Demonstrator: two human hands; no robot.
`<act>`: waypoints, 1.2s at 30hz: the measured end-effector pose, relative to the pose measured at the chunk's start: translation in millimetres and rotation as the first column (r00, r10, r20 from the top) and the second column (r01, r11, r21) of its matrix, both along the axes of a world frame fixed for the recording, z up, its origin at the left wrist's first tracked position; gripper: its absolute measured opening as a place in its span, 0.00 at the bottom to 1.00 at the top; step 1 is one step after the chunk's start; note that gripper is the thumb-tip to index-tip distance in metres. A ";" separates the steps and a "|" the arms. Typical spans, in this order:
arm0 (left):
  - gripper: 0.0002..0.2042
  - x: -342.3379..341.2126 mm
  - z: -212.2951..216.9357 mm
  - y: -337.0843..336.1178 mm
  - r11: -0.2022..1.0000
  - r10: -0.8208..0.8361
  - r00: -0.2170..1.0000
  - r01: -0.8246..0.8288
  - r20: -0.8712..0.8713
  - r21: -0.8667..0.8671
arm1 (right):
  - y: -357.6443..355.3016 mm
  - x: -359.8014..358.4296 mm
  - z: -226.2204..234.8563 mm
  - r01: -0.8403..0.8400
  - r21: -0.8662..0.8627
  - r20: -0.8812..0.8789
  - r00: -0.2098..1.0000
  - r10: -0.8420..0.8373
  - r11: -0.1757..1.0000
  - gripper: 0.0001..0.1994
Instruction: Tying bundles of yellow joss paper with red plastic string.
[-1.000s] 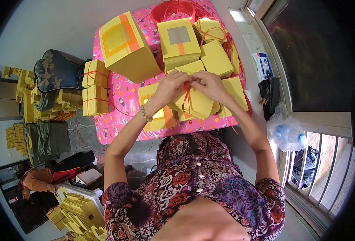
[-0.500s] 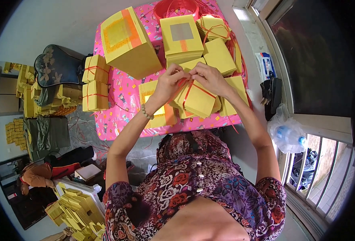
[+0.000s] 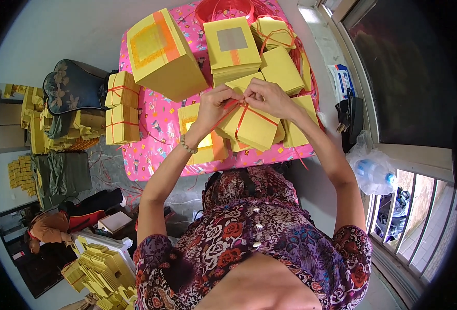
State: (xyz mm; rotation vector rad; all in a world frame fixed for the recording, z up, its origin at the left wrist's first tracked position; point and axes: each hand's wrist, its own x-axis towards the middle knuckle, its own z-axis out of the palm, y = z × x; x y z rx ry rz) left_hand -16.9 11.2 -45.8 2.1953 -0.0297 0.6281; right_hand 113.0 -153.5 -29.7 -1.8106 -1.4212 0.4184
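At the worktop's near edge, left hand (image 3: 214,105) and right hand (image 3: 269,97) pinch red string (image 3: 240,117) crossing a yellow paper bundle (image 3: 253,127), knot unfinished; tied bundles (image 3: 121,107) lie left.

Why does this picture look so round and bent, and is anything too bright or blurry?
Head view: a fisheye lens bends straight lines, so the window frame curves near the rim and the corners go black. Daylight washes out the sill at the top. The hands and the yellow bundle with its red ribbon are sharp; things at the edge look squeezed and softer.
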 end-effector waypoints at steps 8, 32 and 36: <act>0.06 -13.1 -4.4 14.9 0.993 -0.023 0.999 0.019 -0.032 -0.116 | -3.1 -0.8 -3.1 0.095 -0.053 0.060 0.994 -0.092 0.994 0.06; 0.36 -62.5 -91.8 -4.8 0.368 -0.189 0.953 -0.154 -0.236 -0.917 | -99.8 -33.8 -73.1 0.296 -0.008 -0.332 0.900 -0.282 0.955 0.30; 0.38 -50.4 -77.8 -8.9 0.371 -0.129 0.913 -0.317 -0.386 -0.873 | -98.4 -33.1 -88.4 0.263 0.027 -0.505 0.836 -0.214 0.964 0.30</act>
